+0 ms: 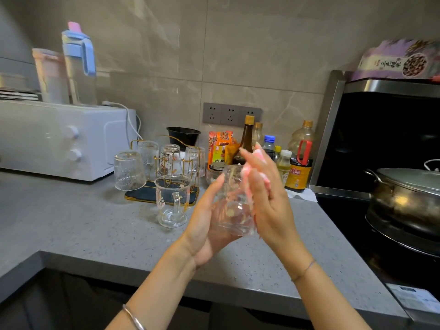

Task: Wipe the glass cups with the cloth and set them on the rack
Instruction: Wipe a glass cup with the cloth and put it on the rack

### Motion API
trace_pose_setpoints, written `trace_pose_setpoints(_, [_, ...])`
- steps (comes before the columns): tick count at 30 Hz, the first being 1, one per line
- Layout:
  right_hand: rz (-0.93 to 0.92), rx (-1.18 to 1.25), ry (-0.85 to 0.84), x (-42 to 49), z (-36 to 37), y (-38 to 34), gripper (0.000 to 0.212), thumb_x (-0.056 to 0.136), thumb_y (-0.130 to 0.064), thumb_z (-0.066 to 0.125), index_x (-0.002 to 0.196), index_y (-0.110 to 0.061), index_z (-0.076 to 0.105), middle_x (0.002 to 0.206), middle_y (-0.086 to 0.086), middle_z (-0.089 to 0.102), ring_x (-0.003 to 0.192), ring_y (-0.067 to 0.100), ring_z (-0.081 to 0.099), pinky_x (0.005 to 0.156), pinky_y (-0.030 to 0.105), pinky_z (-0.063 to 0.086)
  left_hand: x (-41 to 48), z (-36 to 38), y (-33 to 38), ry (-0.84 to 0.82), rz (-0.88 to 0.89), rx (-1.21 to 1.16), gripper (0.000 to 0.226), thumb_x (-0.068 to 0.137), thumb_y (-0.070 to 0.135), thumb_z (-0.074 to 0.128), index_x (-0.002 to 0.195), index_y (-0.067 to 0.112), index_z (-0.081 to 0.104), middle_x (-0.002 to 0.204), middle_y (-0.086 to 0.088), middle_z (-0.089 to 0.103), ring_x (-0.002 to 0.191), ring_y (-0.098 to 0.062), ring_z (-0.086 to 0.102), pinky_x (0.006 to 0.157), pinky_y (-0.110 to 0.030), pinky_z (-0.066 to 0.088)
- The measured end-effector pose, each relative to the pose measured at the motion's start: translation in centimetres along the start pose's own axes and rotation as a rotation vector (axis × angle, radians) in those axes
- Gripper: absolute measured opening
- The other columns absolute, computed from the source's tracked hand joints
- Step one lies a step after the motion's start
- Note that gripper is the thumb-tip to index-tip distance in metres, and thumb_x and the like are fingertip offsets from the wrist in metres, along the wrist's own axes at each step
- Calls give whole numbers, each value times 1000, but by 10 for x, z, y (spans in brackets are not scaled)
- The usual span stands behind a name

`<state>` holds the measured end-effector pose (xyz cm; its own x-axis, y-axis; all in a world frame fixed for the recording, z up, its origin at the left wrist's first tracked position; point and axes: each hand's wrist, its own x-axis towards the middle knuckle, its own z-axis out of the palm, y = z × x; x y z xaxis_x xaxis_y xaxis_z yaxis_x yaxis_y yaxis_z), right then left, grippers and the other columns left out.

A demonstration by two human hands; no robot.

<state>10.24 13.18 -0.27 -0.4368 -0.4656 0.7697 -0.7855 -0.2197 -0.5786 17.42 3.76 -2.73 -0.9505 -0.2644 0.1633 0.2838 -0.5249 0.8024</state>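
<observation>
My left hand [206, 225] cradles a clear printed glass cup [234, 206] from below and the left, fingers curled round it above the counter. My right hand [264, 194] presses a pink-and-white cloth [256, 172] against the cup's right side and rim; the cloth is mostly hidden behind the fingers. A second glass mug with a handle [172, 201] stands upright on the counter. Behind it, the gold wire rack [164, 184] on a dark tray holds several ribbed and printed glasses upside down, one of them at its left end [128, 171].
A white microwave [59, 139] sits at the left with bottles on top. Sauce bottles and packets [295, 167] line the back wall. A steel pot [409, 198] stands on the black stove at the right. The grey counter's front edge [166, 282] runs below my arms.
</observation>
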Motion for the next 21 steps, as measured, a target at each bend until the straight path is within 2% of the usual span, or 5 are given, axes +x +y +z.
trace_pose_setpoints(6, [25,50,5,-3,7,5,40,101,-40,32,140,-43,36,155,-19,22,139,-11,16,106,3,22,-1,2,-1,-5,33,-45,52,85,55,54,113,15,73,109,-11,71,95,-24,68,101,-47,45])
trace_pose_setpoints(10, [-38,40,-47,-32,21,8,45,95,-55,31,139,-59,24,157,-23,7,147,4,4,118,40,20,3,5,2,28,71,-107,48,84,55,54,94,15,79,88,-7,72,78,-20,69,82,-35,54])
trace_pose_setpoints(15, [-185,-197,-55,-47,25,18,46,100,-47,29,145,-42,27,158,-20,6,148,15,-2,120,30,7,9,1,-3,26,52,-146,48,75,59,56,82,18,81,85,-5,74,76,-19,72,75,-32,58])
trace_pose_setpoints(18, [-178,-215,-26,-35,18,15,43,99,-45,32,142,-43,35,159,-18,5,148,15,-6,117,40,7,6,1,-5,2,26,-92,46,76,57,57,91,20,80,98,-8,73,92,-21,68,91,-37,50])
trace_pose_setpoints(21, [-113,-97,-19,-19,8,7,43,98,-41,35,136,-60,28,159,-15,12,147,8,-4,117,38,11,5,-1,-3,-23,-2,-35,45,86,54,53,95,17,78,91,-5,72,80,-16,66,79,-35,49])
